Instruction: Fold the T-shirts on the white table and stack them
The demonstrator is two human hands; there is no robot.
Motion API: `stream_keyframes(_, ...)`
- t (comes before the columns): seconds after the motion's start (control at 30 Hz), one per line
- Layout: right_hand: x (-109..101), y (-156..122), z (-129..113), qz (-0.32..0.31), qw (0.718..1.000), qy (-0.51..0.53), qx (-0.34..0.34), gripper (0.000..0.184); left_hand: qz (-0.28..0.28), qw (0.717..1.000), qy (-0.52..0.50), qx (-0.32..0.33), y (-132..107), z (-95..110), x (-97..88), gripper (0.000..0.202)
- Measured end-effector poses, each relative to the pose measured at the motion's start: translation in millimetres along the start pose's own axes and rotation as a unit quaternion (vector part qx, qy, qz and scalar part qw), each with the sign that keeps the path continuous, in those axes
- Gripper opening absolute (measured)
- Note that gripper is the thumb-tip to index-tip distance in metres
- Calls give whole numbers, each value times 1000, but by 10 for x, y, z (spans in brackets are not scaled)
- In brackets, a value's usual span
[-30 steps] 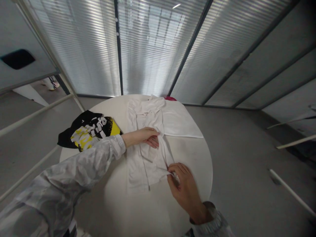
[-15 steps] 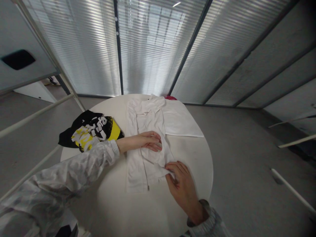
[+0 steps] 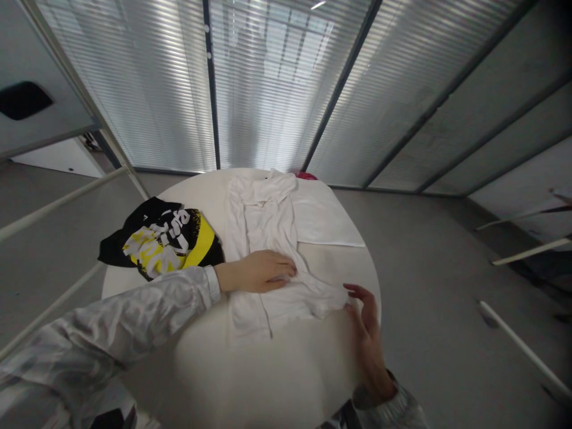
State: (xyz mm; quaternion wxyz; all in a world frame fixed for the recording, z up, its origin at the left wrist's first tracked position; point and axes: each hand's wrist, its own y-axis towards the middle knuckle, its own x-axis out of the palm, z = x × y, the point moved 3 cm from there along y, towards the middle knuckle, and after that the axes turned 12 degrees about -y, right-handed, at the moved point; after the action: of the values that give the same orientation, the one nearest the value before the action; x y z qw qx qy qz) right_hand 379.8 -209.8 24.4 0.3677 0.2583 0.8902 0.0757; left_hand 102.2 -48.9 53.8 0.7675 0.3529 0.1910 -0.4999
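Left hand (image 3: 259,271): fingers are lying close together, palm down, resting on the white garment (image 3: 268,229); nothing seems to be pinched. Right hand (image 3: 369,333): thumb and fingers are standing apart, hovering at the tip of the garment's loose end (image 3: 328,298); blurring there, so I cannot tell whether a fingertip is touching.

The garment is lying lengthwise over the middle of the round table (image 3: 286,369), creasing in places, its loose end pointing toward the right hand.

Step in hand, by my reckoning: the left hand is anchoring while the right is seeing to the loose end, straightening it. Next move is probably calling for a flat palm smoothing that end, the left hand pinning the rest.

Counting outward: two hands, two grey sleeves (image 3: 170,298), one white garment. One flat white panel (image 3: 328,214) is lying alongside it; I cannot tell whether it is a separate piece. One black-and-yellow cloth bundle (image 3: 165,238) is sitting at the table's left edge. One pinkish-red thing (image 3: 307,176) is peeping over the far edge, showing too little for naming. One table. Three pale bars (image 3: 531,251) are slanting in from the right
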Motion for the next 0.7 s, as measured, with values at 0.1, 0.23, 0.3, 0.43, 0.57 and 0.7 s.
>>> stream_keyframes(0.1,41,-30,-178,-31,985,-126,-113,47,-13,999,-25,23,22,0,48,34)
stream_keyframes(0.23,187,5,-250,-30,945,-244,-215,40,-27,997,-69,-6,8,-37,71,38)
stream_keyframes(0.3,209,54,-200,-21,938,-252,-236,27,-15,994,-103,-17,-10,-39,60,38)
stream_keyframes(0.43,93,186,-121,-12,968,-168,-187,25,-16,991,-131,-4,-42,21,61,36)
stream_keyframes(0.57,-54,285,-151,-4,999,-31,5,40,-34,993,-114,4,-44,70,127,42)
stream_keyframes(0.7,-86,317,-231,35,997,38,64,45,-36,995,-95,16,16,70,247,56)
